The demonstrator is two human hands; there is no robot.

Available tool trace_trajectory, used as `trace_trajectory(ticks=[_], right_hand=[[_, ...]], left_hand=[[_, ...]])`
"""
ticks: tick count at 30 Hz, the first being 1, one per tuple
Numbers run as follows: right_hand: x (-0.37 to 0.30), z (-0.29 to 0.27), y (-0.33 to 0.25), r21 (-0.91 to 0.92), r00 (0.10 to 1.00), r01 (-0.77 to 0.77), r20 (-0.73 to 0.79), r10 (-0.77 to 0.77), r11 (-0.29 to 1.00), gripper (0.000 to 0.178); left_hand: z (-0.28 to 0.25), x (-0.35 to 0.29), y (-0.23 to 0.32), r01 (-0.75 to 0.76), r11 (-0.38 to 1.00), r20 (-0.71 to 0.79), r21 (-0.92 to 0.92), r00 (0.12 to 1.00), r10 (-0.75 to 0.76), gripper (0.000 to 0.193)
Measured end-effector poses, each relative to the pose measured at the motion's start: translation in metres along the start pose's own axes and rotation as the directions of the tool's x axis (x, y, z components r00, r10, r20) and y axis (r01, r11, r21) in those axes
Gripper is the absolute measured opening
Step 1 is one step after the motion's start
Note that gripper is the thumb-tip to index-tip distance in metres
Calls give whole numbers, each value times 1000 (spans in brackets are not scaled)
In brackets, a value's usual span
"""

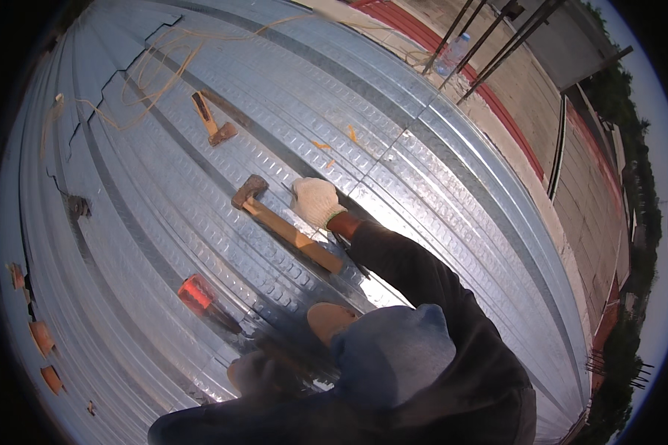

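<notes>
My right hand [315, 202], in a white knit glove, rests closed on the ribbed metal decking [267, 111], beside a raised rib. What its fingers hold, if anything, is hidden. Just left of it lies a hammer [293, 236] with a rusty head and a thick wooden handle. A second wooden-handled hammer [214, 124] lies farther off. Nearer to me, on the left, is a bright red object [197, 294] with a dark, narrow end. My left hand does not show.
Thin yellowish cord [145, 93] loops over the far left decking. Steel bars [490, 55] stick up near a clear bottle [456, 50] beyond the concrete edge. My tan-toed shoe [328, 323] and bent knee [397, 352] are close by. Brownish pieces [41, 338] lie at far left.
</notes>
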State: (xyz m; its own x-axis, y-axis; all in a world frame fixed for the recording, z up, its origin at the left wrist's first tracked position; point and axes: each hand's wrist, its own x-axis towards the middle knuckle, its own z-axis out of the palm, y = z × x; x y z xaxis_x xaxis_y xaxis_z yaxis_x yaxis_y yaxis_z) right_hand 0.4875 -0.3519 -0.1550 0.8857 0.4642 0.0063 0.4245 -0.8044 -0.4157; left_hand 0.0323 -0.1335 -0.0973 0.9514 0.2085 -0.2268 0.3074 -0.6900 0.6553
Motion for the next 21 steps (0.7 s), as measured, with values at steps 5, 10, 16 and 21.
trace_trajectory(ticks=[5,10,16,21], right_hand=[[-39,-86,31,694,881,-314,-40,471,648,23],[-44,-148,151,930,658,-307,54,751,202,19],[25,-274,328,918,549,-86,-282,787,388,23],[62,-253,298,837,489,-276,-301,819,472,33]], left_hand=[[-22,16,34,81,996,112,36,990,-84,20],[-18,8,18,-41,998,23,41,999,40,21],[11,9,12,-87,996,11,7,996,87,22],[7,-5,5,-18,1000,-74,-24,997,16,19]])
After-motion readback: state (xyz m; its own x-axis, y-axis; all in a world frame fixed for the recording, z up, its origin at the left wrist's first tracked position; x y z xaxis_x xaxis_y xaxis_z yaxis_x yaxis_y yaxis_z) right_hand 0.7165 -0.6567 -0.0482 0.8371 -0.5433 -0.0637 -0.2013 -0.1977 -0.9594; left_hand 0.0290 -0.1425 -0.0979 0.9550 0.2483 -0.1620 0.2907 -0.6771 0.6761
